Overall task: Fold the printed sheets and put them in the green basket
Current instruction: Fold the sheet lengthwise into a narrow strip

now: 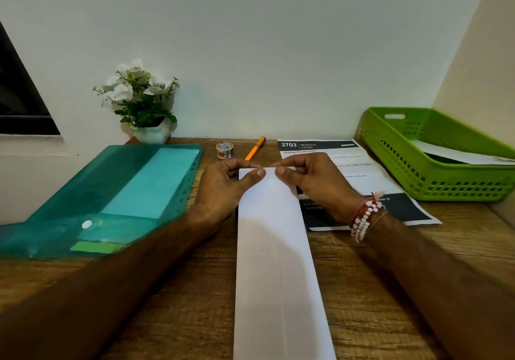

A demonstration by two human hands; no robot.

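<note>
Head view: left hand (223,184) and right hand (312,181) are both pinching the far edge of the folded sheet (276,262) on the desk (376,290).

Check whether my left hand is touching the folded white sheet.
Touching. The head view shows the left hand pinching the folded white sheet at its far edge, thumb pressed on top.

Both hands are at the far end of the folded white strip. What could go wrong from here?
1. The left hand and right hand pinch only the far end of the long folded white paper strip; its unheld near part could shift, skewing the next fold.
2. The right hand lies over the flat printed sheet, which might get dragged or creased.
</note>
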